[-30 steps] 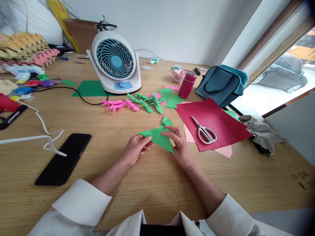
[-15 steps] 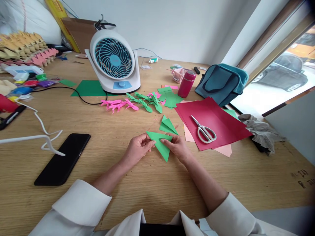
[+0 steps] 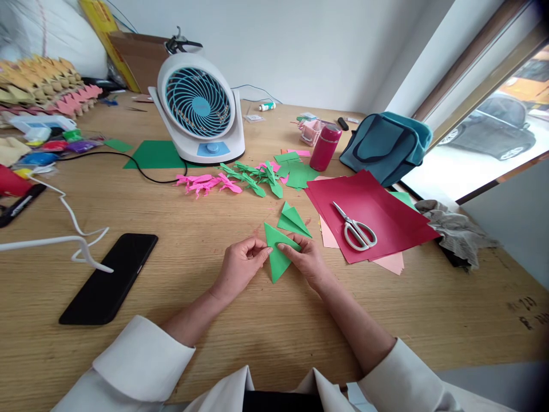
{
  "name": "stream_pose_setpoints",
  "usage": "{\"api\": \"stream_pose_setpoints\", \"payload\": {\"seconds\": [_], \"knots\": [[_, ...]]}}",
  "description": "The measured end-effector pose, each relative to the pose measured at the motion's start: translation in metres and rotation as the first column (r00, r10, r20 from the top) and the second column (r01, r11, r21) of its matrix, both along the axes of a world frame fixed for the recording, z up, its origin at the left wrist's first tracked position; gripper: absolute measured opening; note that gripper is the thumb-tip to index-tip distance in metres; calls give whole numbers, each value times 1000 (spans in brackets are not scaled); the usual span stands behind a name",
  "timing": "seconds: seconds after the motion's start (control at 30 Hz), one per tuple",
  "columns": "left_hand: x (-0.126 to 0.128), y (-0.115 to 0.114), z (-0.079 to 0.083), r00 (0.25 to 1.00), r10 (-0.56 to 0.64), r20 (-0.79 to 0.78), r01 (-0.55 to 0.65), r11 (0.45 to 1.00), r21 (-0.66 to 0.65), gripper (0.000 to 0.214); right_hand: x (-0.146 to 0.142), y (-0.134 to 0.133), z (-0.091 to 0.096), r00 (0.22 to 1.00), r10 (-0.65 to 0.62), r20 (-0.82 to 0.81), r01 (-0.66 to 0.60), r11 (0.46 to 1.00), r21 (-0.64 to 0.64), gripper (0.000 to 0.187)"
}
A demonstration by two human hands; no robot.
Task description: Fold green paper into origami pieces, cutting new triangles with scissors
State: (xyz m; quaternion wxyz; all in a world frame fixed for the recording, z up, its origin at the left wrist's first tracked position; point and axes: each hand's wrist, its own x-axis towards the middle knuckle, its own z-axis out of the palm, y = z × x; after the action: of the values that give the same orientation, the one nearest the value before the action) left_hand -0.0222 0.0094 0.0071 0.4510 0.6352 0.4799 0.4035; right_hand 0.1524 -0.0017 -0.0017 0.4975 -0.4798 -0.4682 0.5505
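Note:
A folded triangle of green paper (image 3: 278, 262) is held just above the table between my two hands. My left hand (image 3: 244, 260) pinches its left edge with thumb and forefinger. On the other side my right hand (image 3: 309, 260) grips it, thumb on top and fingers behind. A second folded green paper (image 3: 294, 220) lies right behind it on the table. Farther back are green paper figures (image 3: 253, 176) and pink paper figures (image 3: 206, 183) in a heap.
White-handled scissors (image 3: 360, 234) rest on red paper sheets (image 3: 394, 214) at the right. A phone (image 3: 109, 280) with a white cable lies left. Behind stand a fan (image 3: 199, 109), a red bottle (image 3: 326, 147) and a teal bag (image 3: 381, 149).
The green paper triangle has been turned in my hands, so one corner now points up and away and another points down toward me. My hands have stayed nearly in place.

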Motion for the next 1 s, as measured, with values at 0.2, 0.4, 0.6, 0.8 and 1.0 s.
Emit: {"api": "stream_pose_setpoints", "payload": {"seconds": [0.2,0.4,0.6,0.8,1.0], "knots": [[-2,1,-3,999,-27,-22,28,999,35,22,-1,0,-1,999,-1,34,0,1000,9,38],[-2,1,-5,994,-94,-46,99,990,101,22,-2,-2,0,998,51,36,-52,999,15,40],[-2,0,-6,994,-75,-82,87,984,154,20,-4,-2,-2,997,70,39,-71,997,6,42],[-3,2,-8,991,-112,-72,121,982,142,22,-5,-1,-3,997,61,39,-62,998,33,43],[-2,3,-7,991,-131,3,130,989,71,22,-3,-1,-3,998,54,21,-54,998,11,44]]}}
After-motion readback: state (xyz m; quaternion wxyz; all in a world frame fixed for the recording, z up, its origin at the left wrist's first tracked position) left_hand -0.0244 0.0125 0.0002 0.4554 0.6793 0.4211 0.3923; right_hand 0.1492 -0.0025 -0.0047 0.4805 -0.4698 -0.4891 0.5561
